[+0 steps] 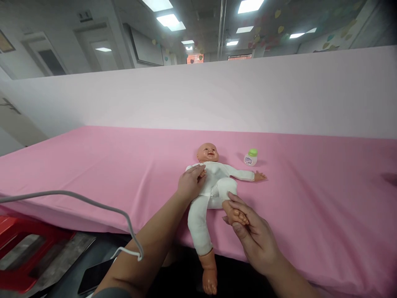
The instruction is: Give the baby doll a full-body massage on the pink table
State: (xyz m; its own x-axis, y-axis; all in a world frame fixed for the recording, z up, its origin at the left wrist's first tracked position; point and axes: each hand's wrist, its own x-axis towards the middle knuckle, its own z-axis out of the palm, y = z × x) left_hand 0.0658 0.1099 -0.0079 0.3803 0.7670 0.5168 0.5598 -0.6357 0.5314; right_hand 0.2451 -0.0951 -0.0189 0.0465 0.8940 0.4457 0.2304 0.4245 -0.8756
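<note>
Held doll (215,171) by right-side foot (238,217) in right hand (259,244), fingers curled; held small left-side hand (202,173) in left hand (190,183), fingers half-bent; left near foot (209,275) untouched.

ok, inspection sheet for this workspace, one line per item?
Surface: pink sheet, lightly creased
Things: doll on its back, one foot past the edge; capped bottle upright near its outstretched arm
Clutter: phone below the sheet, by the left forearm
Hands: left over the doll's hand; right gripping the other foot
Cables: grey cable crossing the left forearm
Surroundings: white wall, glass above; red stool lower left
</note>
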